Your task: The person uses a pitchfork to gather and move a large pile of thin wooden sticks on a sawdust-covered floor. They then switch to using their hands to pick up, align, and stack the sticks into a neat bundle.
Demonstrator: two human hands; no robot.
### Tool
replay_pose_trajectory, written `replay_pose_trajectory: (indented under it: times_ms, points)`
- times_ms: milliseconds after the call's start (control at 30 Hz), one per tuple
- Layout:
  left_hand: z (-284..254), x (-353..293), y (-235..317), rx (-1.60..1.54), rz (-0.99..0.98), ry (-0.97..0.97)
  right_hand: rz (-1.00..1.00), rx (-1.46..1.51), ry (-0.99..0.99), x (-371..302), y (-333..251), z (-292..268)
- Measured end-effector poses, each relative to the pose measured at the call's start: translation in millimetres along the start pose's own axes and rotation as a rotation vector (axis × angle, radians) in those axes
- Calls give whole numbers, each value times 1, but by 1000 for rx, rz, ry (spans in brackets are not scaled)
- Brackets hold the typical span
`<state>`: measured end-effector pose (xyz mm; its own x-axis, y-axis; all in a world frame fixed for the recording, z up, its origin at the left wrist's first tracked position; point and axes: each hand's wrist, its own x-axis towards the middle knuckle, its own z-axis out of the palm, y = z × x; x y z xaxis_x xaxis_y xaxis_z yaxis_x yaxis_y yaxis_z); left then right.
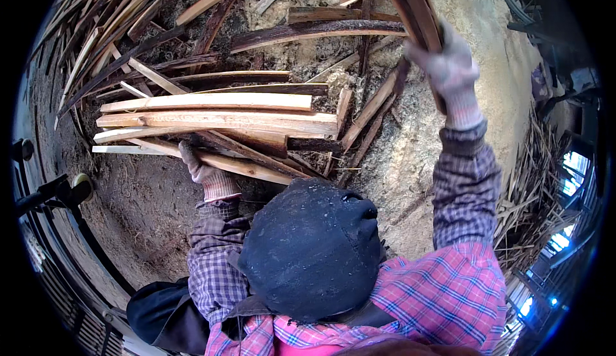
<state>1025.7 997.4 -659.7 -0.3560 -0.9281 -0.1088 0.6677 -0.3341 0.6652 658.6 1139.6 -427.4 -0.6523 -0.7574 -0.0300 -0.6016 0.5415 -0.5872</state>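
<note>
Grip and axes, taking twelve o'clock as straight ahead of the person: I am seeing the gloved right hand closing round a long wooden slab, though motion is blurring the glove and I cannot tell whether one piece or several are sitting in that grasp. The slab is running out from the grip toward eleven o'clock, its far end leaving the view, with a short tail pointing toward six. The stack of pale slats is lying at about half past eight from the right hand, long axis running nine to three, so slab and stack are standing nearly crosswise. The gloved left hand is by far the nearer to the stack; it is touching a lower slat on the six-o'clock side, and I cannot tell whether its fingers are wrapping the wood or only pressing on it. Appearance: the held slab is showing brown faces with darker edges, slightly bowed; the stacked slats are looking paler, fresh-cut, straighter, their ends stepping unevenly. Toward ten and eleven o'clock a loose heap of strips is spreading, and pale sawdust is covering the ground at three.
</note>
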Motion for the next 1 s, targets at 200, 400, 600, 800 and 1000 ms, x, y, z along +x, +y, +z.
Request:
replay_pose_trajectory:
  times_ms: [200, 400, 600, 800, 1000]
  points:
    - [42, -1, 10, -114, -178, 261, -259, -532, -628, 63, -136, 89]
    - [29, 3, 2, -176, -257, 184, -94, -189, -734, 22, -137, 212]
    - [33, -4, 6, 196, -74, 424, -119, 131, -213, 7, -71, 168]
    - [-22, -6, -16, 275, 90, 141, -91, -636, 177, -91, 6, 84]
    - [43, -1, 11, 216, -231, 410, 723, -488, -195, -118, 40, 209]
